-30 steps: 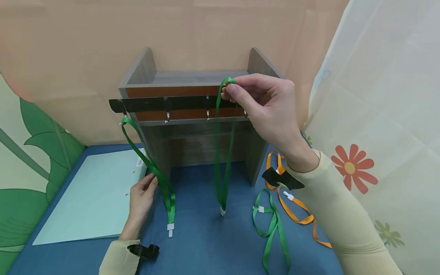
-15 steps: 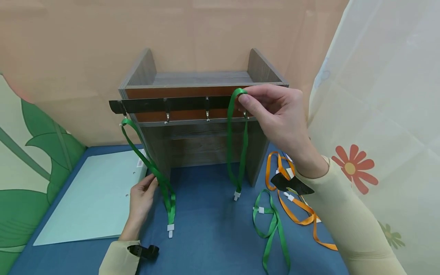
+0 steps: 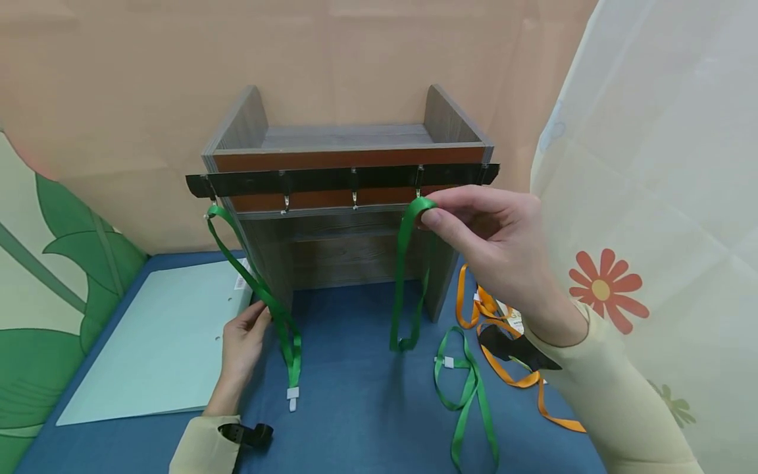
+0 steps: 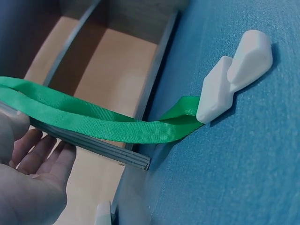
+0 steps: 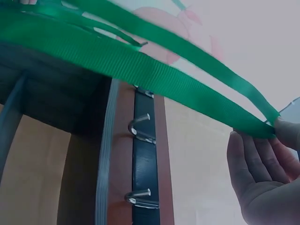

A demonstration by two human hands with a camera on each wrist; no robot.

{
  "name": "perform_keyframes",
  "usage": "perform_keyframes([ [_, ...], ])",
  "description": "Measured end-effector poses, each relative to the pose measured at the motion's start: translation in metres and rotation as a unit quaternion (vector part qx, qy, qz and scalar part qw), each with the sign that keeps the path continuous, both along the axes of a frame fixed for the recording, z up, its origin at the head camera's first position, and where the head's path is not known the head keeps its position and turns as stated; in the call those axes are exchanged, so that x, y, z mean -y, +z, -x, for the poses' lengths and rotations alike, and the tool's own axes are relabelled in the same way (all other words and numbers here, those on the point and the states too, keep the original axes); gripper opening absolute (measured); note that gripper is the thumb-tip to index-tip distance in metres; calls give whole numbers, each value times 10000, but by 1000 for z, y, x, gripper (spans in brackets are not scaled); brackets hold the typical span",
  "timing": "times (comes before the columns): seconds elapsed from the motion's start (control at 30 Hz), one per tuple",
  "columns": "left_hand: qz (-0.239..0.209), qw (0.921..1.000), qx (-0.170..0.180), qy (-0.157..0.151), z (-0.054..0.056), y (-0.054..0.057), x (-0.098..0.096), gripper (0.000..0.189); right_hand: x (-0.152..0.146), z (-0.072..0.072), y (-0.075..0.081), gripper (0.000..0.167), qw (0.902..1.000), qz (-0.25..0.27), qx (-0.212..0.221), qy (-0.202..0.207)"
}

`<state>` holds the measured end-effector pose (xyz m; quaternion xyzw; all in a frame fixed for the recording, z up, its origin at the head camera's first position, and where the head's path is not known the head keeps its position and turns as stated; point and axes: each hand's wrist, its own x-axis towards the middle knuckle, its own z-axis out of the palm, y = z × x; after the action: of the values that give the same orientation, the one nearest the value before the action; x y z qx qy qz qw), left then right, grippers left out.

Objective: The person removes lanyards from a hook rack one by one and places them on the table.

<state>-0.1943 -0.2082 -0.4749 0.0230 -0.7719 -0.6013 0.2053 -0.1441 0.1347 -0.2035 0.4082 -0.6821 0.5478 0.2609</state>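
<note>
My right hand (image 3: 497, 240) pinches a green lanyard (image 3: 403, 257) by its top loop, just below a hook of the black hook rail (image 3: 320, 179) in the head view. The lanyard hangs as a long loop; the right wrist view shows its band (image 5: 154, 77) stretching away from the thumb and fingers. At the left end of the rail, another green lanyard (image 3: 254, 283) hangs from a hook, its white clip (image 4: 218, 89) near the blue surface. My left hand (image 3: 241, 339) holds the front edge of the grey wooden shelf's (image 3: 269, 257) left side panel, thumb and fingers about it, beside that lanyard.
On the blue cloth (image 3: 349, 408) at right lie a loose green lanyard (image 3: 468, 388) and orange lanyards (image 3: 524, 380), partly behind my right forearm. A pale folder (image 3: 154, 342) lies at left. Metal hooks (image 5: 143, 126) project from the rail.
My right hand has moved down and to the right with the green lanyard, from in front of the rail to just below a right-hand hook. The left hand has stayed put.
</note>
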Motion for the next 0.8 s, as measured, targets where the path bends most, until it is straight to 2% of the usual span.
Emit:
perform_keyframes([
  [0.17,-13,10000,8,16,1,-2,1,29,-5,-8,-15,17,9996,-172,101,194],
  [0.43,-40,10000,-70,-38,0,-3,0,29,-15,-15,-42,18,9960,-399,735,329],
  [0.53,-33,10000,-70,-43,1,-3,0,28,-19,-11,-53,16,9945,-479,904,219],
  [0.67,-87,10000,-26,-36,0,0,0,26,-20,2,-73,15,9916,-594,1143,95],
  [0.8,-121,9999,-8,-119,-8,13,-5,26,-19,15,-97,20,9873,-677,1438,40],
])
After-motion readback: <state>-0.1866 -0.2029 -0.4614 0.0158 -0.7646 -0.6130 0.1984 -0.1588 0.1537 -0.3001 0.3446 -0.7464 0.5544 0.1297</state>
